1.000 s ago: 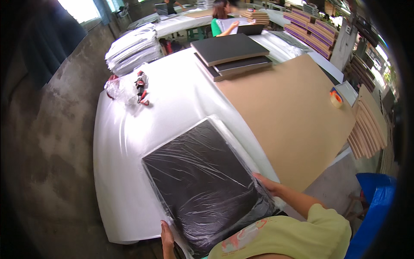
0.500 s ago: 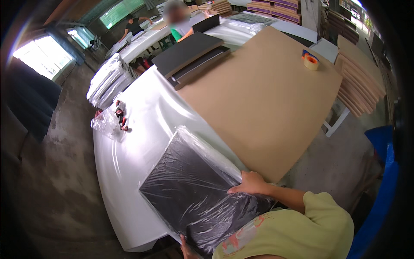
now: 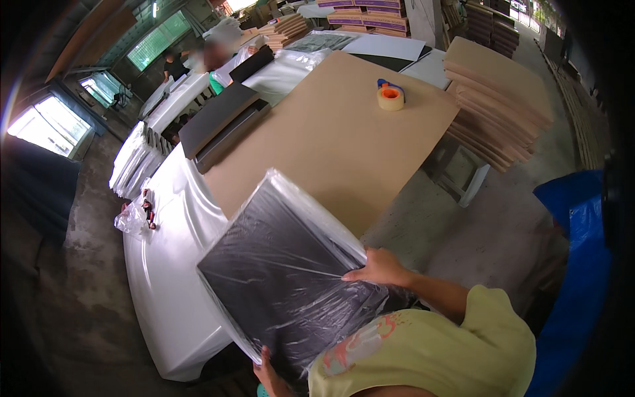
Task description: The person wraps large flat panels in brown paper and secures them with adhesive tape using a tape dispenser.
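Note:
A flat black panel [image 3: 278, 258] wrapped in clear plastic film is held tilted in front of my body. My right hand [image 3: 378, 268] is closed on its right edge, the thumb pressed on the film-covered face. At the near left edge, my left hand [image 3: 269, 376] grips the same panel, its thumb on top and the other fingers largely hidden beneath. The panel overlaps the white sheet-covered table [image 3: 159, 298] and a corner of the large brown cardboard sheet [image 3: 311, 145]. Wrinkled film shows along its far edge.
A tape roll in a blue holder [image 3: 391, 96] lies on the cardboard. Dark panels [image 3: 221, 119] sit at its left edge. Stacked brown boards [image 3: 499, 99] stand right, near a blue tarp [image 3: 585, 225]. A plastic bag [image 3: 134, 217] lies on the table. Two people work behind.
The view has swung to the right. Both hands still grip the wrapped panel, which has risen off the table and shifted right, now covering the cardboard's near corner.

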Tool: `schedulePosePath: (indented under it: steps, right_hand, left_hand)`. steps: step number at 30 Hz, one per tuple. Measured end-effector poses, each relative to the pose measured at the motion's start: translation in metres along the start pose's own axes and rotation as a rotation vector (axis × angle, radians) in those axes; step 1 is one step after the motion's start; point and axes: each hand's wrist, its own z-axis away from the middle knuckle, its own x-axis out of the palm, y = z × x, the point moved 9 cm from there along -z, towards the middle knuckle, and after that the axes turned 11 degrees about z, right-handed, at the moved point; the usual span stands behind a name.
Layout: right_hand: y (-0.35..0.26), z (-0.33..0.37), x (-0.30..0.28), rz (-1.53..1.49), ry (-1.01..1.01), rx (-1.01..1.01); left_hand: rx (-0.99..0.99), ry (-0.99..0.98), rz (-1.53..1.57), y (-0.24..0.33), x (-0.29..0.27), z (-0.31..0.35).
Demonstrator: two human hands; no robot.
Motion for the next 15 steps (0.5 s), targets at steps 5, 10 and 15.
schedulePosePath:
  steps: [5, 10, 15]
  right_hand:
    - [0.070, 0.005, -0.038, -0.135, 0.131, 0.111]
    - [0.143, -0.016, -0.054, -0.071, 0.081, 0.367]
    - [0.176, -0.088, -0.098, -0.172, 0.060, 0.410]
  left_hand:
    - [0.071, -0.065, 0.169, 0.020, 0.071, -0.021]
    - [0.004, -0.171, 0.006, 0.053, 0.182, -0.031]
    - [0.230, -0.361, 0.073, 0.038, 0.253, -0.092]
